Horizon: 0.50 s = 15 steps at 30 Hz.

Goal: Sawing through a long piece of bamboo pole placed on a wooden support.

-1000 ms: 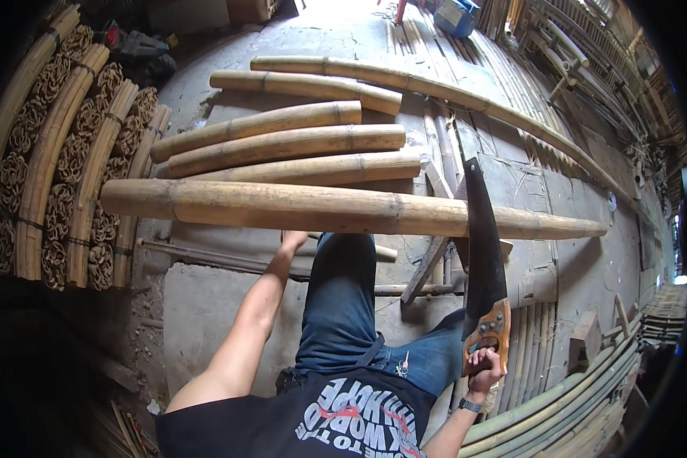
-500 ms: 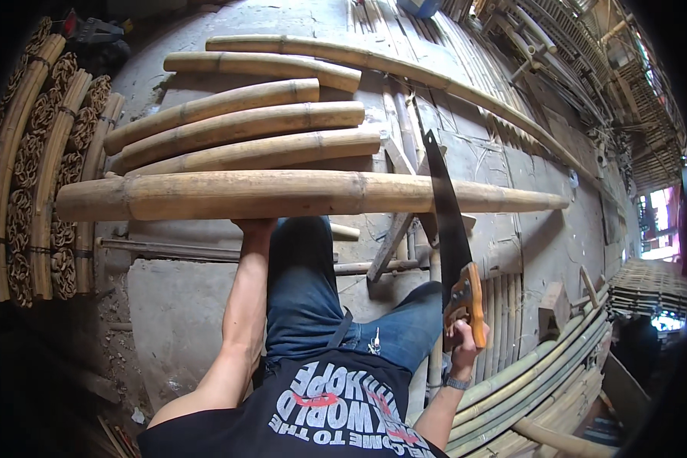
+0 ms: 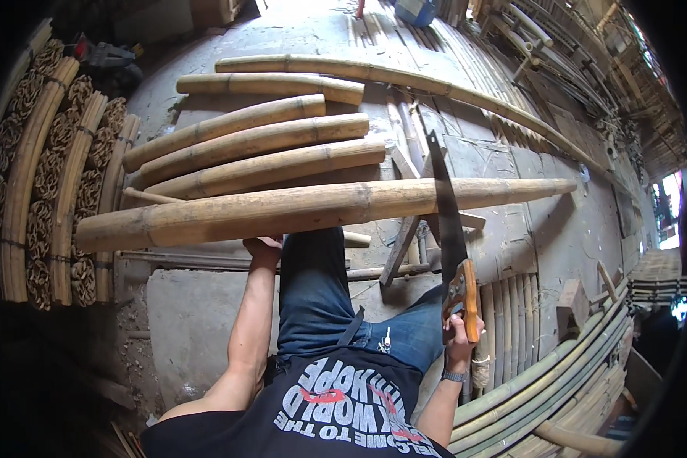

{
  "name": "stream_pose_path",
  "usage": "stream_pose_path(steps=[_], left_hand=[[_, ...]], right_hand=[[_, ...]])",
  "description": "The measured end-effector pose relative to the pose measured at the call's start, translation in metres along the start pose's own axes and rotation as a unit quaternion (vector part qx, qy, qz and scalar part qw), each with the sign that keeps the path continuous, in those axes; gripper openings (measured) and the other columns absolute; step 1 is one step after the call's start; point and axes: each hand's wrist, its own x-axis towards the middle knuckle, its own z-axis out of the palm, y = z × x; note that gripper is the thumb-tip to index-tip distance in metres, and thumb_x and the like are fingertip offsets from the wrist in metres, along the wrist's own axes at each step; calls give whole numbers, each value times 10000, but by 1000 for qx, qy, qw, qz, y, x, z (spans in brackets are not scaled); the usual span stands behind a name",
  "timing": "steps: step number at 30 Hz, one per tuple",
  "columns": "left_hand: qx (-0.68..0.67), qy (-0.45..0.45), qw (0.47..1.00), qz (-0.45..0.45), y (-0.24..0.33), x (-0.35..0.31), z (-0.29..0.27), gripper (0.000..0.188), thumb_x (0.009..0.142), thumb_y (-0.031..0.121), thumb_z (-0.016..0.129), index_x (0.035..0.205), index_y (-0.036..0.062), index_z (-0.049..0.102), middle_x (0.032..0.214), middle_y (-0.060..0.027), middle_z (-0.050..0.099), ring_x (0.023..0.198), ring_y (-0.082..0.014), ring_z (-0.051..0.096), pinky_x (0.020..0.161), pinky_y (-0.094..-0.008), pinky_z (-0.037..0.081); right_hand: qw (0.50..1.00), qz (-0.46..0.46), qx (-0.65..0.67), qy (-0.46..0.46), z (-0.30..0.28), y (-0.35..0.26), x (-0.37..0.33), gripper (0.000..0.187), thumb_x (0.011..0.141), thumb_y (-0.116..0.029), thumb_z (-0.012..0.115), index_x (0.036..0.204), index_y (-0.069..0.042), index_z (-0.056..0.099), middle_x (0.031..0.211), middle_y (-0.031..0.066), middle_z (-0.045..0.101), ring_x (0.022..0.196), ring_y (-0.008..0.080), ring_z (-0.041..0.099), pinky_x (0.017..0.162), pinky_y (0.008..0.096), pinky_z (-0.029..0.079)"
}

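A thick bamboo pole (image 3: 282,211) lies across in front of me, its broad end at the left and its thin end far right. My left hand (image 3: 264,249) holds the pole from underneath; the pole hides most of its fingers. In my right hand (image 3: 458,336) is a handsaw (image 3: 452,221), gripped by its wooden handle. Its dark blade crosses the pole right of the middle, tip pointing away from me. I cannot make out whether the teeth have entered the bamboo. Below the blade, a crossed wooden trestle (image 3: 399,252) stands under the pole.
Several cut bamboo lengths (image 3: 263,141) lie beyond the pole, with a longer bamboo (image 3: 435,85) behind them. Bundled bamboo strips (image 3: 34,206) stand at the left. Green bamboo poles (image 3: 542,389) are stacked at the lower right, beside a wooden block (image 3: 572,305).
The whole view has turned a little, so the pole's left end appears lower and its right end higher. The saw has moved slightly forward across the pole. Both hands keep their holds.
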Motion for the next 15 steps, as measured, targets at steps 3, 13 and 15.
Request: stream_pose_path(steps=[3,13,15], left_hand=[[275,137,952,-4,3,21,-48,463,1012,461,497,1319,148,648,1299,-67,678,1070,-252,665,877,-424,536],[890,-27,421,174,-28,63,-66,531,874,375,699,1302,63,664,1391,-229,617,1289,-436,575,1100,-508,454],[890,-153,304,304,-21,89,-88,470,876,319,691,1283,86,688,1357,-209,647,1289,-425,578,1091,-551,448]], right_hand=[[999,4,-12,43,4,-8,-3,112,880,-33,667,911,9,569,700,53,570,608,141,559,595,281,479],[998,-38,-35,47,-5,12,-12,253,908,-36,647,1096,3,483,831,85,582,665,144,572,619,282,512],[998,-41,-44,22,-3,14,-6,230,911,-49,668,1070,-4,508,828,86,583,662,158,590,622,304,517]])
